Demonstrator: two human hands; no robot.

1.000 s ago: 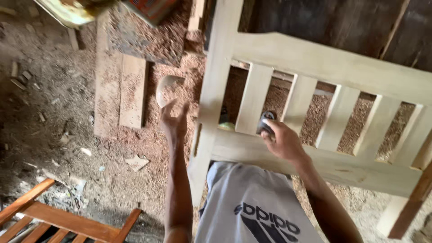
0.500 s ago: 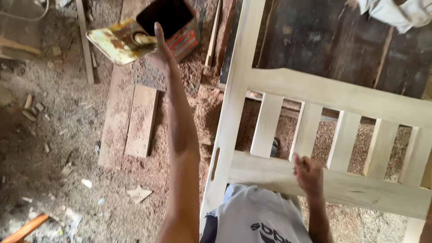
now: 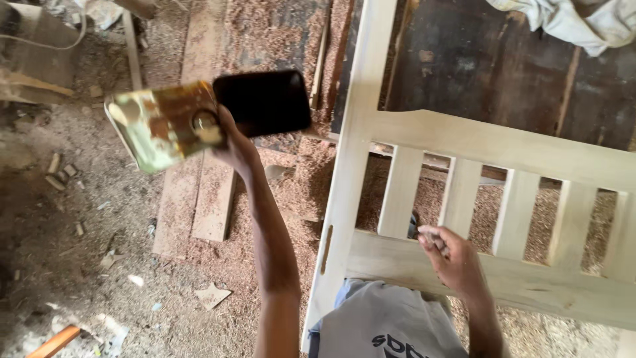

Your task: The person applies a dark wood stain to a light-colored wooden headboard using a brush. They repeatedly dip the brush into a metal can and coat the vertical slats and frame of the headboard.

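My left hand (image 3: 235, 149) is stretched forward and grips a rusty, paint-stained rectangular tin (image 3: 165, 122), held tilted above the sawdust floor. A black rectangular object (image 3: 265, 103) shows just right of the tin, beside my fingers; whether my hand touches it I cannot tell. My right hand (image 3: 454, 258) rests on the lower rail of a pale unfinished wooden slatted frame (image 3: 490, 142), its fingertips pinched on something small and grey by a slat. What that small thing is stays unclear.
Loose planks (image 3: 212, 199) lie on the sawdust-covered ground to the left. Dark boards (image 3: 477, 59) lie behind the frame, with a crumpled pale cloth (image 3: 576, 23) at top right. Wood scraps litter the left side, and an orange-brown wooden piece (image 3: 56, 341) shows at bottom left.
My left hand reached forward from near the frame post to the tin, which now sits larger and closer in view. My right hand slid right along the lower rail.
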